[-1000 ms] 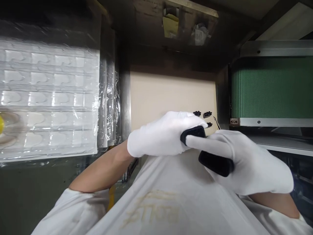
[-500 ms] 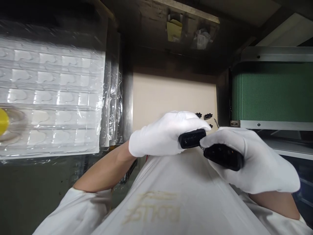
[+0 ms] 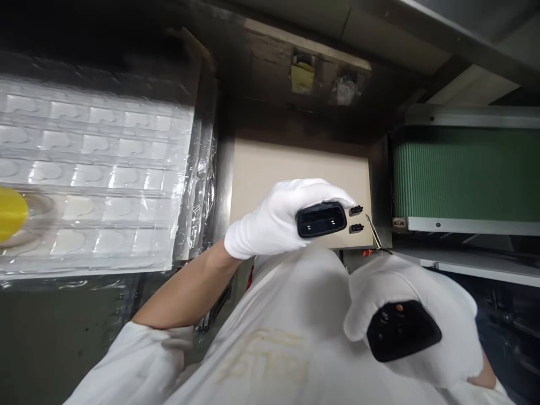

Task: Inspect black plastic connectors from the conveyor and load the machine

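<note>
My left hand (image 3: 280, 214), in a white glove, is closed around a hollow black plastic housing (image 3: 321, 219). The housing's open side faces me and two small bright marks show inside it. Lower right, close to my body, my gloved right hand (image 3: 449, 315) grips a black plastic piece (image 3: 400, 332) with small round spots, one of them copper-coloured. The two black pieces are well apart. Just right of the housing, two small black parts (image 3: 356, 228) lie on the beige board (image 3: 295, 157). A thin pointed metal tool (image 3: 373, 232) rests by the board's right edge.
Clear plastic trays (image 3: 101, 146) with moulded pockets are stacked on the left, a yellow round object (image 3: 12, 215) on them. A green ribbed conveyor belt (image 3: 464, 169) runs at the right. A ledge at the back carries a yellow box (image 3: 302, 77) and a crumpled clear bag (image 3: 346, 91).
My right hand has drawn down towards my body, away from the left, and its black piece has turned. The left hand shifted slightly up and left. The metal tool shows more fully.
</note>
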{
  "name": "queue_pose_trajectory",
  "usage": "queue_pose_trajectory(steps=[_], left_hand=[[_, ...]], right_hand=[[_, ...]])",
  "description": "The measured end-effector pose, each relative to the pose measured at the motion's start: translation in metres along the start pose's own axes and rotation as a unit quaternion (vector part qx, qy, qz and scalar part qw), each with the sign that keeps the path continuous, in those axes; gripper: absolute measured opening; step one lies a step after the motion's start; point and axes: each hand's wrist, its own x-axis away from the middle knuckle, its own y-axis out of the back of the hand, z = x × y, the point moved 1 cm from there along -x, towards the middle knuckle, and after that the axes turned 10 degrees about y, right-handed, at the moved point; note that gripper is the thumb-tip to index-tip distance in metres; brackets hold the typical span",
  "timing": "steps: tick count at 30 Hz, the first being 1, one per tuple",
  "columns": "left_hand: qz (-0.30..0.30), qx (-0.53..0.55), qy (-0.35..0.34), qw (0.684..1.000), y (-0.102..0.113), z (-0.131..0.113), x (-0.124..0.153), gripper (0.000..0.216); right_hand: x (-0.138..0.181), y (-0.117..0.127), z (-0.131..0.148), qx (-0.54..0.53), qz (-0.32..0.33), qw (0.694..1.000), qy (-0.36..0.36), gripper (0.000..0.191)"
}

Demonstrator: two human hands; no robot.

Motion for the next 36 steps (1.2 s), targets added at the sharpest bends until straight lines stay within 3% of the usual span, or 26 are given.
queue_pose_trajectory(steps=[3,5,7,10,14,19,26,36], left_hand=[[-0.031,0.043,0.001,0.999,0.0,0.003,-0.001,0.021],[-0.04,0.052,0.0,0.998,-0.004,0.003,0.0,0.025],[-0.047,0.067,0.004,0.997,-0.009,0.002,0.002,0.03],[-0.045,0.088,0.027,0.995,-0.014,-0.002,0.003,0.033],[-0.026,0.063,0.06,0.996,-0.015,-0.007,0.005,0.03],[-0.047,-0.032,0.027,0.998,-0.011,-0.012,0.01,0.024],[-0.063,-0.131,0.026,0.989,-0.007,-0.024,0.015,0.021],[-0.008,0.031,0.174,0.984,-0.005,-0.029,0.013,0.028]], right_hand=[[0.01,0.0,-0.013,-0.106,-0.056,0.993,0.023,0.025],[0.013,0.003,-0.02,-0.146,-0.105,0.984,0.008,0.024],[0.012,0.007,-0.022,-0.096,-0.152,0.984,0.003,0.02],[0.006,0.012,-0.02,0.05,-0.198,0.979,0.022,0.037],[0.0,0.014,-0.021,0.115,-0.206,0.97,0.058,0.046],[0.001,0.012,-0.025,0.162,-0.221,0.96,0.052,0.045],[-0.001,0.006,-0.022,0.135,-0.213,0.966,0.061,0.039],[-0.009,0.006,-0.029,0.036,-0.227,0.969,0.092,0.035]])
